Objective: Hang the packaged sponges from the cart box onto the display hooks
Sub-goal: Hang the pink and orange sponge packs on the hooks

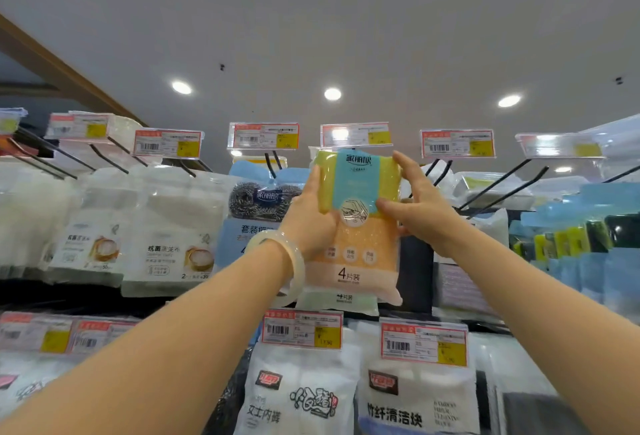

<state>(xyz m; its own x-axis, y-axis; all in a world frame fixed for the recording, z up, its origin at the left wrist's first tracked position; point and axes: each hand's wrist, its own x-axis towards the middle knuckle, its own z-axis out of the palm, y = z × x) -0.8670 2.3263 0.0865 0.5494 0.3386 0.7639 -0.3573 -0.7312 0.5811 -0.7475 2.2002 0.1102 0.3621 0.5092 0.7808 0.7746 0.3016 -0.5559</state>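
Observation:
A packaged sponge pack (356,240), yellow-green on top and orange below with a teal label, is raised to the top row of display hooks. Its upper edge sits right under a price tag (356,134) at the front of a hook. My left hand (311,219), with a pale bangle on the wrist, grips the pack's left edge. My right hand (415,206) grips the right edge, its thumb on the front. Another pack of the same kind (341,301) hangs behind it. The hook itself is hidden by the pack. The cart box is out of view.
Black double hooks (502,185) with price tags jut out along the top row. Steel scourer packs (258,206) hang to the left, white cloth packs (166,233) further left, blue and green packs (581,237) to the right. More white packs (301,393) hang on the row below.

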